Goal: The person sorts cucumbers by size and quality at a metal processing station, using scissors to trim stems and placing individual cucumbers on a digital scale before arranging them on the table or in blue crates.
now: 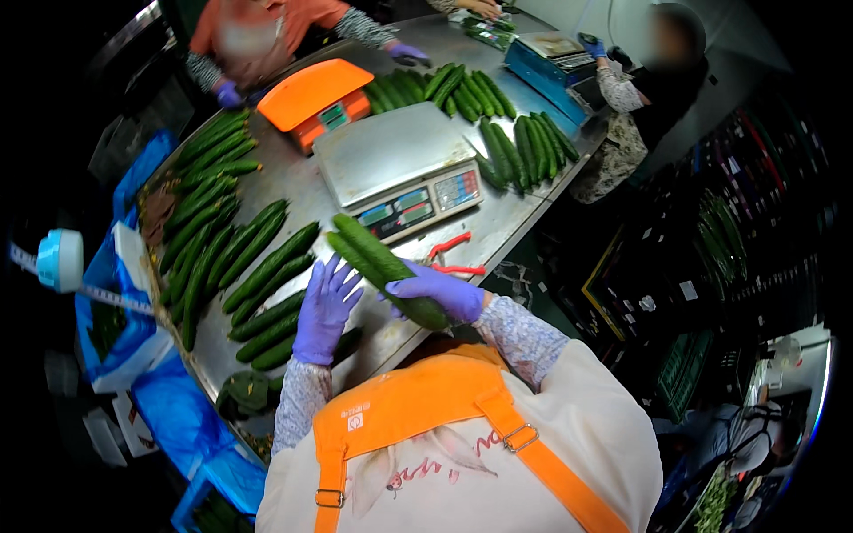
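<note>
Gripped in my right hand (451, 291), in a purple glove, are what look like two long green cucumbers (371, 253) side by side, tilted with their far ends up to the left. My left hand (322, 313), also gloved in purple, is raised beside them with fingers spread and nothing in it. Loose cucumbers (253, 244) lie in slanting rows on the metal table to the left, the closest just past my left hand. Red-handled snips (455, 256) rest on the table beyond my right hand. A silver weighing scale (391, 155) with a keypad stands ahead, its platform bare.
An orange scale (315, 98) stands behind the silver one. More cucumber piles (529, 151) lie at the far right, near a blue machine (551, 75). Co-workers stand across the table. Blue plastic bags (182, 417) line the left edge; dark crates (644, 275) are stacked at right.
</note>
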Demonstrator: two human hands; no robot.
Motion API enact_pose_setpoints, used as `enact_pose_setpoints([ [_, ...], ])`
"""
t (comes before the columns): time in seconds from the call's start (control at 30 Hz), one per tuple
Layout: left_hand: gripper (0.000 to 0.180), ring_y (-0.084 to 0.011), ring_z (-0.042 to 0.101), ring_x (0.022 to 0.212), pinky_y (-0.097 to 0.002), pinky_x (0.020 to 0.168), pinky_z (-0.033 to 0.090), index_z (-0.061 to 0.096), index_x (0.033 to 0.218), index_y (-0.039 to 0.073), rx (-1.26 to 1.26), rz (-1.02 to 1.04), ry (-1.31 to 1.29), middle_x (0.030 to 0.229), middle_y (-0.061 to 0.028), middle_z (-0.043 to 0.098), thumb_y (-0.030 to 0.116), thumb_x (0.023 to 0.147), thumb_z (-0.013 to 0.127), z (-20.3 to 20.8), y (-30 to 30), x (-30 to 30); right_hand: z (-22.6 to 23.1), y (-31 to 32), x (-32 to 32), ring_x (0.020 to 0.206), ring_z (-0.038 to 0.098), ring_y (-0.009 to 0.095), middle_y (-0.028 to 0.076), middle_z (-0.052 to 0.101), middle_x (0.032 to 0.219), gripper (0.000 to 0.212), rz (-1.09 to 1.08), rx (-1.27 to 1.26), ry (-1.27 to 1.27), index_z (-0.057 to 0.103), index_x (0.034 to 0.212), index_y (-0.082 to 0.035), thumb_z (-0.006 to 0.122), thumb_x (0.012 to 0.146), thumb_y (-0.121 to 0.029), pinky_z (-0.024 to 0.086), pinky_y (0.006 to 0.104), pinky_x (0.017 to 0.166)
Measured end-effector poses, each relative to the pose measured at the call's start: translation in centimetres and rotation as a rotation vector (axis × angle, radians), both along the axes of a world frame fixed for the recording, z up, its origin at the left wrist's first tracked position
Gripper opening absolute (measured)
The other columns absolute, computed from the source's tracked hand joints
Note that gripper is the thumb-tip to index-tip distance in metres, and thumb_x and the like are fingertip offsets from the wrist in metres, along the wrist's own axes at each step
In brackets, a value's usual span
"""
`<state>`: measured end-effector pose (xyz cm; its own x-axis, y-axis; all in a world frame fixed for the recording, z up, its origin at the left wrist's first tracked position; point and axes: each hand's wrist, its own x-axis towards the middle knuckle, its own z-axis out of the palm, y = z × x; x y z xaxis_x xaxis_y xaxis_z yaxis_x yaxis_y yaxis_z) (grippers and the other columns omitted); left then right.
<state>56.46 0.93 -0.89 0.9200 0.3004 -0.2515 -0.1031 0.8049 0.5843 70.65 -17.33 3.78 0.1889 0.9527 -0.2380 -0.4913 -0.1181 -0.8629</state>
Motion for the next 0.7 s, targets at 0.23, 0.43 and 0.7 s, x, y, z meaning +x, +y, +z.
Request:
enact_pose_setpoints([
  [0.23, 0.051, -0.0180, 0.062, 0.097, -0.0315, 0.089, 0.049, 0.047, 0.139, 0.006, 0.101, 0.005, 0.098, 0.110, -0.0055, 0.064, 0.041, 0.101, 0.046, -1.7, -0.5, 2.8, -2.2, -10.8, 19.9, 0.133, 0.041, 0.026, 0.017, 0.041, 0.148, 0.083, -0.518, -0.321, -1.010, 0.025, 0.151, -0.005, 0.069, 0.081, -0.017, 0.032, 0.0307, 0.110],
  [0.43, 0.049, -0.0165, 0.062, 0.095, -0.0296, 0.088, 0.049, 0.049, 0.138, 0.007, 0.141, 0.223, 0.253, 0.112, -0.0047, 0.063, 0.038, 0.100, 0.049, -3.1, -1.4, 3.7, -3.8, -19.9, 42.7, 0.103, 0.062, 0.038, 0.023, 0.057, 0.115, 0.084, -0.572, -1.013, -1.550, 0.029, 0.150, -0.031, 0.068, 0.076, -0.034, 0.050, 0.0448, 0.087],
  [0.7, 0.046, -0.0148, 0.060, 0.093, -0.0289, 0.087, 0.047, 0.055, 0.132, 0.010, 0.278, 0.447, 0.587, 0.112, -0.0042, 0.063, 0.040, 0.097, 0.053, -3.3, -4.2, 3.4, -6.4, -21.6, 58.5, 0.107, 0.060, 0.040, 0.024, 0.054, 0.122, 0.090, -0.222, -1.405, -1.561, 0.014, 0.152, -0.043, 0.069, 0.081, -0.033, 0.049, 0.0468, 0.090],
])
